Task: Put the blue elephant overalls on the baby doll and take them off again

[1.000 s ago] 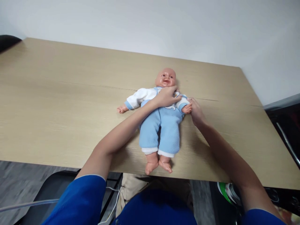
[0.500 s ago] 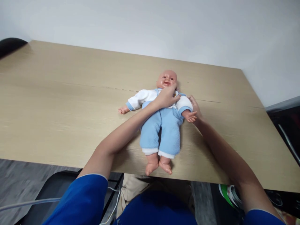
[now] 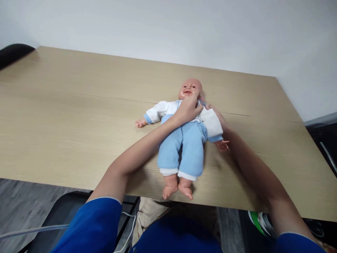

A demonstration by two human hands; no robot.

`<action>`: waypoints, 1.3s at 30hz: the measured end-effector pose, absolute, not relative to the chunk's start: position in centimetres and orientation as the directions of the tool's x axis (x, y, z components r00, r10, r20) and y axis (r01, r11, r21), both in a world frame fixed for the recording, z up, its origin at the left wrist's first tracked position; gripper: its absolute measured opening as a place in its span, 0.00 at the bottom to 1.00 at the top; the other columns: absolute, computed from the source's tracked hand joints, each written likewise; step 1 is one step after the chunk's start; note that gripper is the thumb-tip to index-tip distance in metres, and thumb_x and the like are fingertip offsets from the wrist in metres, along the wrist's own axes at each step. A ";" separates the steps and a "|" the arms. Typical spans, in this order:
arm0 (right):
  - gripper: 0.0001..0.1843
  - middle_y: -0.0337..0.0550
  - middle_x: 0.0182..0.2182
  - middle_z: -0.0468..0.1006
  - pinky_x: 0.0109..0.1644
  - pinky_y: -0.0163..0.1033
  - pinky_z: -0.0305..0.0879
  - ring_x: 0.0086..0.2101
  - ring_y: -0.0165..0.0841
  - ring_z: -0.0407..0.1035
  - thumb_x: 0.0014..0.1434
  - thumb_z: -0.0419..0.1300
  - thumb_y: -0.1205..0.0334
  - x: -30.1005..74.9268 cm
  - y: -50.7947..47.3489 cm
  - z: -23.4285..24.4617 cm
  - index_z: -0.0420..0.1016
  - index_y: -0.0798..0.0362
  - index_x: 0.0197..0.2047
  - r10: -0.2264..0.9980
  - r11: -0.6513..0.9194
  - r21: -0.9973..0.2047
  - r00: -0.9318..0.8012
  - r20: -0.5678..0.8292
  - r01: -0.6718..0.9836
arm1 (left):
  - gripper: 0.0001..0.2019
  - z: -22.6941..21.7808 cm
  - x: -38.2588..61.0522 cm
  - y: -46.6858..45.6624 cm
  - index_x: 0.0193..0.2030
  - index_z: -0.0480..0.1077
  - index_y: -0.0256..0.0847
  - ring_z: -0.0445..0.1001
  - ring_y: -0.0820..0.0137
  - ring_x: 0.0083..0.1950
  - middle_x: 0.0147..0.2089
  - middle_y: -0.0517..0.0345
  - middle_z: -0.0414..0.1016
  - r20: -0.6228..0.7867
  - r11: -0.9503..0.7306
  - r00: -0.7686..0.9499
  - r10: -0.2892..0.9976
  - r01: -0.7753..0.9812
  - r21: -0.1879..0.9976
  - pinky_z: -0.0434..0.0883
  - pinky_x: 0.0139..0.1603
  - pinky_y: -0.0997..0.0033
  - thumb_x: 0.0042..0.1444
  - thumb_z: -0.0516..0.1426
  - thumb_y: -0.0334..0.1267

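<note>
A baby doll [image 3: 184, 147] in a white top and light blue trousers lies on its back on the wooden table [image 3: 79, 116], feet at the near edge. My left hand [image 3: 188, 109] rests on its chest just under the chin, fingers closed on the clothing at the collar. My right hand [image 3: 219, 119] lies behind the doll's shoulder on the right, mostly hidden by the white sleeve [image 3: 213, 125]; the fingertips that show curl around the top of that sleeve. That arm of the doll points down and outward.
A white wall runs behind the table. A dark chair back [image 3: 13, 52] shows at the far left. A white cable [image 3: 31, 230] hangs below the near edge. Dark furniture [image 3: 323, 137] stands at the right, a green and white object [image 3: 256, 218] lies underneath.
The doll's arm on the right has swung from across its chest out and down to its side. My right hand has slid up from the doll's hand to its shoulder.
</note>
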State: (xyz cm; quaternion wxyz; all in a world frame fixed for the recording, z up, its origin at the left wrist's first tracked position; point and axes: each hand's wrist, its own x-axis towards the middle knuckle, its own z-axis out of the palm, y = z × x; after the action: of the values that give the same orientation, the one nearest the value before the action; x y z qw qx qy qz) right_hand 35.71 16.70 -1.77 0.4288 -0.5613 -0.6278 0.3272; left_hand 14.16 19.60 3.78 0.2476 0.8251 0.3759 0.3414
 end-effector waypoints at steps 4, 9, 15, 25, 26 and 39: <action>0.48 0.44 0.42 0.90 0.45 0.53 0.88 0.40 0.49 0.88 0.55 0.71 0.04 36.6 12.3 -0.7 0.82 0.39 0.53 0.998 -0.031 -0.968 0.066 -0.015 0.247 | 0.14 3.8 14.3 19.2 0.59 0.73 0.42 0.87 0.53 0.55 0.58 0.41 0.89 0.375 -0.612 0.505 0.777 0.467 0.639 0.77 0.60 0.53 0.71 0.56 0.28; 0.55 0.36 0.31 0.83 0.26 0.49 0.75 0.22 0.40 0.72 0.63 0.81 0.23 38.9 6.0 2.4 0.73 0.38 0.82 0.971 -0.197 -0.911 -0.058 -0.233 0.363 | 0.13 3.7 14.3 18.9 0.60 0.73 0.44 0.87 0.52 0.61 0.62 0.40 0.89 0.387 -0.628 0.512 0.767 0.470 0.621 0.78 0.63 0.53 0.72 0.57 0.29; 0.46 0.50 0.45 0.92 0.33 0.45 0.77 0.33 0.41 0.79 0.56 0.86 0.21 44.3 5.4 4.1 0.91 0.46 0.63 0.987 -0.154 -0.876 0.031 -0.157 0.457 | 0.12 3.7 14.3 18.7 0.62 0.74 0.42 0.87 0.50 0.60 0.60 0.39 0.88 0.370 -0.613 0.499 0.784 0.526 0.590 0.78 0.63 0.52 0.75 0.58 0.30; 0.54 0.55 0.51 0.90 0.51 0.59 0.89 0.48 0.54 0.86 0.49 0.84 0.13 45.9 6.0 0.6 0.84 0.45 0.62 0.972 -0.065 -0.879 0.229 0.051 0.472 | 0.18 5.1 13.9 17.3 0.72 0.76 0.38 0.86 0.43 0.65 0.62 0.35 0.90 0.309 -0.545 0.449 0.839 0.698 0.465 0.79 0.66 0.46 0.83 0.58 0.42; 0.55 0.57 0.55 0.90 0.56 0.64 0.89 0.51 0.57 0.86 0.51 0.83 0.13 45.5 5.9 0.2 0.82 0.44 0.66 0.957 -0.016 -0.856 0.257 0.137 0.517 | 0.18 5.3 13.7 17.2 0.71 0.77 0.39 0.85 0.43 0.67 0.62 0.35 0.90 0.327 -0.550 0.443 0.834 0.707 0.445 0.77 0.70 0.44 0.84 0.59 0.45; 0.29 0.42 0.42 0.81 0.44 0.48 0.75 0.38 0.40 0.73 0.77 0.71 0.25 35.3 4.5 0.3 0.78 0.43 0.55 0.967 0.243 -0.868 -0.181 0.181 0.433 | 0.28 1.0 2.1 12.0 0.66 0.74 0.44 0.79 0.50 0.66 0.66 0.39 0.83 0.485 -0.563 0.287 0.826 0.452 0.691 0.75 0.75 0.45 0.86 0.54 0.68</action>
State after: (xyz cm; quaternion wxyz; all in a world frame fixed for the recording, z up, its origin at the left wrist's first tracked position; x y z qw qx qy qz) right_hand 35.29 4.52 0.31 0.3874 -0.5096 -0.6866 0.3447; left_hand 2.07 12.00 0.99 0.2170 0.7723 0.4139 0.4304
